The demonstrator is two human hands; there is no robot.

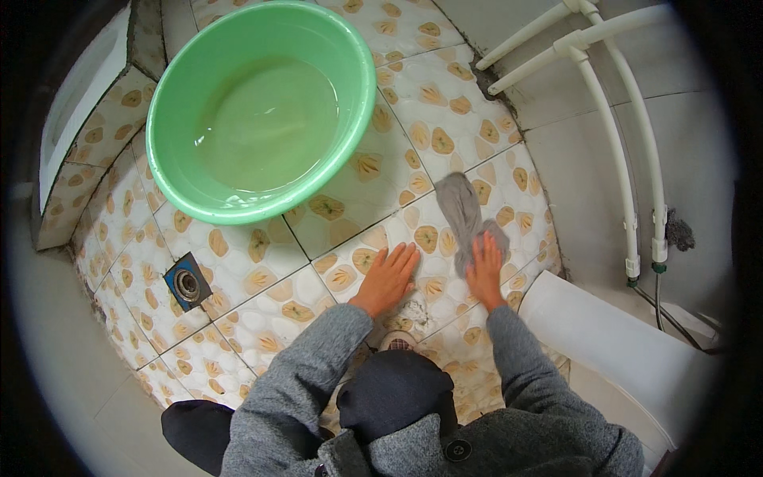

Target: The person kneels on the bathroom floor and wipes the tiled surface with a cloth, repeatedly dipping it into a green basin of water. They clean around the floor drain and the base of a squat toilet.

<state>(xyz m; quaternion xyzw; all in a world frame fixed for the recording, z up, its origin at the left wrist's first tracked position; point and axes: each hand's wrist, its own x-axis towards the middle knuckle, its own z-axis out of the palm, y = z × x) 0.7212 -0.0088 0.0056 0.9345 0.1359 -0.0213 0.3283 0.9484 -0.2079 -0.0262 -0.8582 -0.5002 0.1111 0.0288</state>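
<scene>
A limp grey cloth [458, 208], long and sock-like in shape, lies on the tiled floor [425, 238] in front of me. My right hand [486, 269] is over the cloth's near end, its fingers stretched out; whether it presses on the fabric I cannot tell. To the left, my left hand [389, 276] is held palm down with fingers extended and holds nothing. Beyond it stands a large light-green basin [176, 151] with cloudy water [266, 127] in it.
A square floor drain [187, 282] is set in the tiles at left. White pipes [608, 119] run down the right wall, with a thin dark hose [658, 298] below. A smooth white fixture [612, 346] stands close by my right arm. A tiled ledge [99, 131] borders the far left.
</scene>
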